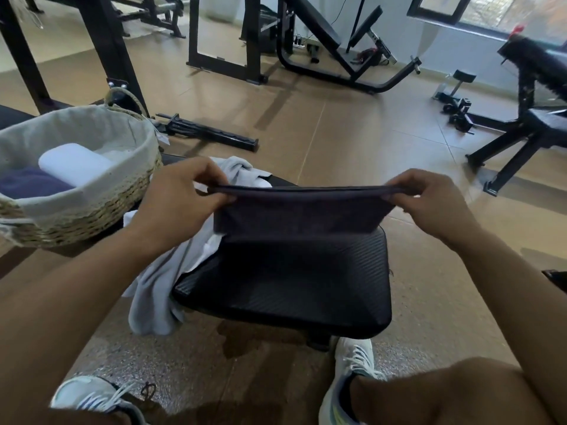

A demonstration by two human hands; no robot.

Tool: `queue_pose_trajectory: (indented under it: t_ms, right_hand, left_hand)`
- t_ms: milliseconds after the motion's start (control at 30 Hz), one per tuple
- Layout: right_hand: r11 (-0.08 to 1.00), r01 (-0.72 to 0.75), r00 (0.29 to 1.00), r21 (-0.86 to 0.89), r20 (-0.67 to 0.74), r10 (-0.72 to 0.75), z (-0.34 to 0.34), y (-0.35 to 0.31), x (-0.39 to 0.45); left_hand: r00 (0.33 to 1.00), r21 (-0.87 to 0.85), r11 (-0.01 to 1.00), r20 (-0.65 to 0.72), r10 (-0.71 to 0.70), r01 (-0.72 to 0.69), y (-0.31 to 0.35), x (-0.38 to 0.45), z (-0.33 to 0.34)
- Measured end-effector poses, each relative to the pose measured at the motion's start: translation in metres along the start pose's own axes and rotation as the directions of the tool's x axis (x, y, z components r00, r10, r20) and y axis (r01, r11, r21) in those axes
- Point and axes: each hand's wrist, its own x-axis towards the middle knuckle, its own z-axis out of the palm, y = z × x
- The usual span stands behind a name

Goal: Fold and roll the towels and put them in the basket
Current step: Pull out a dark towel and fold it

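Note:
A dark navy towel (299, 211) hangs folded between my two hands above a black padded bench seat (294, 289). My left hand (181, 194) pinches its left top corner and my right hand (429, 200) pinches the right one, holding the top edge taut. A light grey towel (156, 289) lies crumpled on the bench's left side and drapes toward the floor. At the left stands a woven basket (101, 207) with a cloth lining; inside lie a rolled white towel (73, 162) and a dark blue towel (30, 182).
Gym machines and black steel frames (221, 35) fill the back of the room. A weight bench (527, 124) stands at the right, and a black bar (211, 133) lies on the brown floor. My two feet in white sneakers (352, 372) rest below the bench.

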Motion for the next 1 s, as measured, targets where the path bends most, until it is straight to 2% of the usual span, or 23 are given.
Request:
queue_pose_trajectory:
  t_ms: [67, 133, 200, 267, 333, 400, 567, 700, 800, 867, 1000]
  right_hand:
    - [0.998, 0.067, 0.990, 0.019, -0.125, -0.065, -0.004, -0.002, -0.003]
    - [0.998, 0.061, 0.994, -0.013, -0.089, -0.062, 0.000, 0.003, -0.008]
    - [0.990, 0.040, 0.999, -0.133, 0.031, -0.036, 0.012, 0.017, -0.016]
    - [0.965, 0.044, 0.980, -0.258, 0.197, 0.008, 0.026, 0.035, -0.026]
    - [0.949, 0.079, 0.927, -0.304, 0.372, 0.042, 0.036, 0.048, -0.035]
    - [0.932, 0.133, 0.885, -0.337, 0.464, 0.042, 0.038, 0.057, -0.037]
    - [0.913, 0.244, 0.830, -0.327, 0.557, -0.022, 0.030, 0.061, -0.041]
    - [0.908, 0.269, 0.866, -0.320, 0.493, -0.082, 0.030, 0.064, -0.042]
    - [0.898, 0.265, 0.878, -0.351, 0.472, -0.075, 0.030, 0.063, -0.038]
    - [0.893, 0.260, 0.875, -0.367, 0.481, -0.057, 0.031, 0.063, -0.036]
    - [0.907, 0.228, 0.880, -0.354, 0.473, -0.037, 0.032, 0.067, -0.034]
  left_hand:
    - [0.994, -0.006, 0.995, -0.058, 0.095, -0.095, 0.004, -0.003, 0.000]
    - [0.985, 0.058, 0.984, -0.012, 0.170, -0.169, -0.001, -0.008, 0.005]
    - [0.979, 0.148, 0.969, 0.085, 0.185, -0.196, -0.011, -0.016, 0.017]
    - [0.958, 0.212, 0.959, 0.258, 0.129, -0.186, -0.023, -0.026, 0.031]
    - [0.890, 0.323, 0.931, 0.456, 0.007, -0.173, -0.032, -0.036, 0.043]
    - [0.835, 0.399, 0.889, 0.549, -0.036, -0.224, -0.040, -0.042, 0.048]
    - [0.826, 0.345, 0.896, 0.563, 0.042, -0.280, -0.051, -0.040, 0.037]
    - [0.794, 0.333, 0.879, 0.602, 0.080, -0.342, -0.057, -0.035, 0.031]
    - [0.796, 0.353, 0.863, 0.599, 0.088, -0.361, -0.057, -0.034, 0.031]
    - [0.816, 0.366, 0.868, 0.574, 0.073, -0.335, -0.057, -0.034, 0.033]
    - [0.839, 0.364, 0.915, 0.541, -0.057, -0.173, -0.058, -0.033, 0.033]
